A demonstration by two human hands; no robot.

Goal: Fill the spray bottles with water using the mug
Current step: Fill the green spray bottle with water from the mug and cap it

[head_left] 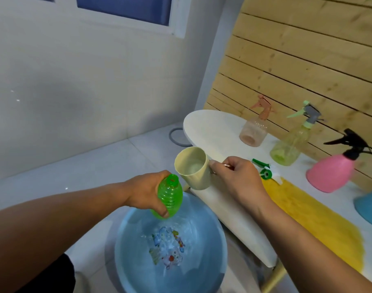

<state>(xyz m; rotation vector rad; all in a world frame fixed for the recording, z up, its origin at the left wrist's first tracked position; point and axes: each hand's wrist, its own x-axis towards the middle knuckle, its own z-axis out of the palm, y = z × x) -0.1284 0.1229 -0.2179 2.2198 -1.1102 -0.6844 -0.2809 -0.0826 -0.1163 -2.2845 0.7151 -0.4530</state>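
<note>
So we've got the green bottle (170,198) in our left hand (147,192), fingers wrapped around its ribbed body from behind with the thumb pressed on the lower front. Cap is off, open neck pointing up and tilted toward the mug. We're holding it over the blue basin (138,240) on the floor, which has water in it and some cartoon print on the bottom.

Our right hand (237,178) is pinching the handle of the cream mug (192,169), fingers curled around it. The mug sits just beside the bottle's neck, a bit higher, tipped so its mouth faces us, with a little water visible inside. Its lower edge is nearly touching the bottle top, can't tell if it actually does.

Up on the white table (210,127) the green spray head (263,169) lies on its side just past our right knuckles. Further back stand a peach spray bottle (255,132), a yellow-green spray bottle (290,146) and a pink spray bottle (331,172) with a black trigger. A yellow cloth (316,225) lies on the table too.
</note>
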